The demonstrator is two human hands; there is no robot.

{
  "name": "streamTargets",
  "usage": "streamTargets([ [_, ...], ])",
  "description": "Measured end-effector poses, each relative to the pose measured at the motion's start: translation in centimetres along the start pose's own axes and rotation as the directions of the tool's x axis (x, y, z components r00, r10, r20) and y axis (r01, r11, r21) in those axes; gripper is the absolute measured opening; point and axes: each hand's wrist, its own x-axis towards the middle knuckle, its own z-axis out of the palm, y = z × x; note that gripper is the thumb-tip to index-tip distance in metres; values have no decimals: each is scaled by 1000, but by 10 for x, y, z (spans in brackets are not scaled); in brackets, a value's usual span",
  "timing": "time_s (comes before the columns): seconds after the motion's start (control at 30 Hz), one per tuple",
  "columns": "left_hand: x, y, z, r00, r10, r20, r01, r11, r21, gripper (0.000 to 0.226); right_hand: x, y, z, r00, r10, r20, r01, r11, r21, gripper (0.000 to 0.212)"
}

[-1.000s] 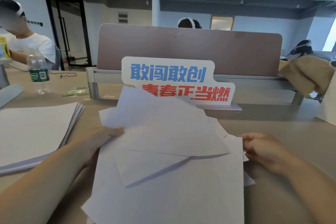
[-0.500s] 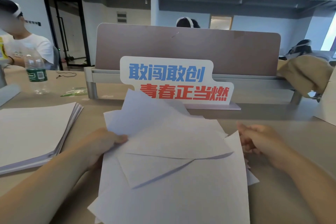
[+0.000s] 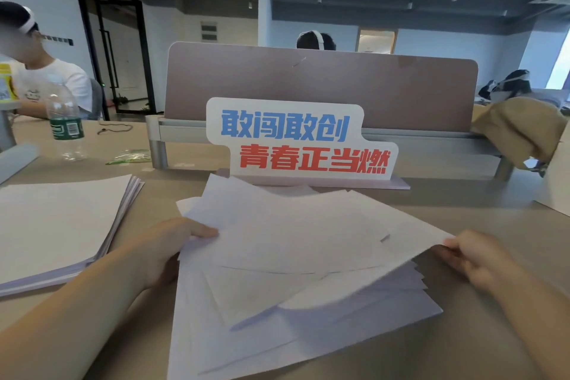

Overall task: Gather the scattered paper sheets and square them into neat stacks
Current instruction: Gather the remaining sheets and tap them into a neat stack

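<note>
Paper sheets [image 3: 277, 302] lie fanned in a loose, crooked pile on the desk [image 3: 493, 219], between the person's two hands. Left hand [image 3: 172, 244] grips the pile's near edge, thumb on top, fingers tucked beneath. Right hand [image 3: 472, 259] pinches the raised corner of the top sheet [image 3: 308, 225], held up off those below. Outside the left hand sits a squarer stack [image 3: 55, 219]; ahead of both hands stands a lettered sign [image 3: 296, 139].
</note>
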Motion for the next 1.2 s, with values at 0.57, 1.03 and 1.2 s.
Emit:
streamTargets([
  [0.57, 2, -3, 3, 965, 258, 34, -257, 966, -36, 27, -22, -1, 20, 938, -206, 277, 258, 952, -167, 30],
  [1.03, -42, 32, 22, 523, 830, -194, -759, 557, 337, 20, -89, -39, 22, 657, -688, 308, 699, 709, 93, 5],
  [1.2, -60, 38, 27, 360, 904, -229, -832, 423, 358, 18, -108, -45, 21, 531, -804, 268, 801, 580, 151, 15],
])
